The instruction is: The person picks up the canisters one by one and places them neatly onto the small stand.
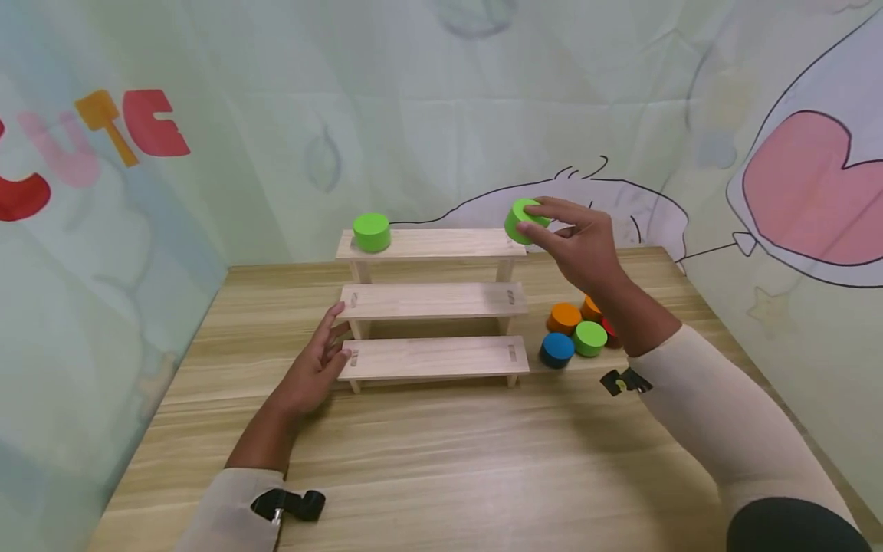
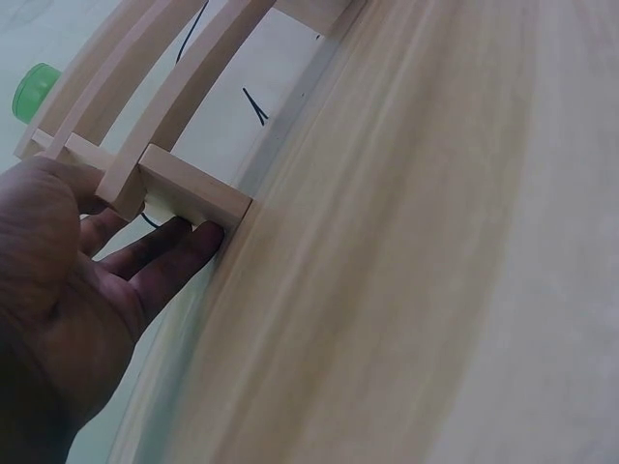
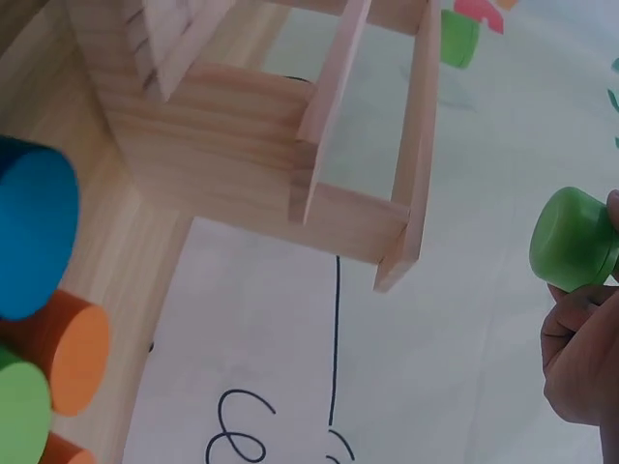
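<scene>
A three-step wooden stand point(image 1: 434, 300) is on the table. My left hand point(image 1: 310, 376) holds its left end, thumb at the lowest step and fingers against the side support point(image 2: 198, 188). Above the right end of the top step, my right hand point(image 1: 586, 241) pinches a green round block point(image 1: 519, 222) between thumb and fingers. In the right wrist view that block point(image 3: 566, 242) is apart from the stand. A second green round block point(image 1: 372, 234) sits on the left end of the top step.
Right of the stand, several round blocks lie grouped on the table point(image 1: 441, 468): blue point(image 1: 557, 349), green point(image 1: 589, 338), orange point(image 1: 564, 317), and a red one point(image 1: 610, 333) partly hidden by my right arm. A printed cloth backdrop point(image 1: 441, 130) hangs behind the table and along its sides.
</scene>
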A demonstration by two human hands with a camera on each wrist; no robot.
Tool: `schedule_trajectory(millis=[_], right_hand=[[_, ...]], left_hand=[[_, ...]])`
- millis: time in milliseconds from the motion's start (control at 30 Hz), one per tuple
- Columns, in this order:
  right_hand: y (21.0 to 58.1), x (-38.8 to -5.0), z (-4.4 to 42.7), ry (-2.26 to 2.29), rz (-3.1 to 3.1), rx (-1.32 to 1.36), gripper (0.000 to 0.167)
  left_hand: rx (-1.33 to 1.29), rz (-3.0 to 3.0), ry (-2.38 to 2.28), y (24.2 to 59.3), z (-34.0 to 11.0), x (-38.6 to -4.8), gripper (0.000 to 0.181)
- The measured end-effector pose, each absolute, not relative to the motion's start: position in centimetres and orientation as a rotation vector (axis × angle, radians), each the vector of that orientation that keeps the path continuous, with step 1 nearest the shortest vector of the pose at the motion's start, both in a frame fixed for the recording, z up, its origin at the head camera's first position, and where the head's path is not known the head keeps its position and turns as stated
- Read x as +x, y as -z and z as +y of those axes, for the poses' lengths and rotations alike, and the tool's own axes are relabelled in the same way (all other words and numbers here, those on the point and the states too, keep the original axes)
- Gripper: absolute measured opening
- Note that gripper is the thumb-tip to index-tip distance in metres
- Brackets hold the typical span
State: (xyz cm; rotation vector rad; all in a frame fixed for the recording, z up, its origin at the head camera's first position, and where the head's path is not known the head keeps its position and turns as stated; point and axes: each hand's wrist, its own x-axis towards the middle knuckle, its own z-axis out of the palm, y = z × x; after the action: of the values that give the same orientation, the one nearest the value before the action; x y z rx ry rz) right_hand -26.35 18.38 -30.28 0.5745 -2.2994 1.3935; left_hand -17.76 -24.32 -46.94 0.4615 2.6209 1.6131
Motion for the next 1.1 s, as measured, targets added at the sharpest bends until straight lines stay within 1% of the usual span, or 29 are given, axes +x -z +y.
schedule_trajectory(millis=[333, 500, 633, 867, 1100], right_hand=[[29.2, -28.6, 14.7, -1.452, -2.324, 0.600, 0.032], [28.9, -29.6, 12.8, -1.519, -2.327, 0.672, 0.032], [29.1, -30.3, 11.6, -1.529, -2.351, 0.729, 0.032], [29.9, -31.6, 10.1, -1.544, -2.403, 0.734, 0.031], [30.7, -32.0, 8.9, -1.585, -2.452, 0.775, 0.033]], left_hand=[[0.447, 2.601, -1.621, 47.1, -24.6, -17.9, 0.078], [0.462, 2.618, -1.618, 47.2, -24.6, -17.9, 0.077], [0.473, 2.618, -1.623, 47.3, -24.5, -17.8, 0.077], [0.453, 2.611, -1.628, 47.2, -24.3, -17.9, 0.078], [0.476, 2.604, -1.621, 47.4, -24.4, -18.0, 0.078]])
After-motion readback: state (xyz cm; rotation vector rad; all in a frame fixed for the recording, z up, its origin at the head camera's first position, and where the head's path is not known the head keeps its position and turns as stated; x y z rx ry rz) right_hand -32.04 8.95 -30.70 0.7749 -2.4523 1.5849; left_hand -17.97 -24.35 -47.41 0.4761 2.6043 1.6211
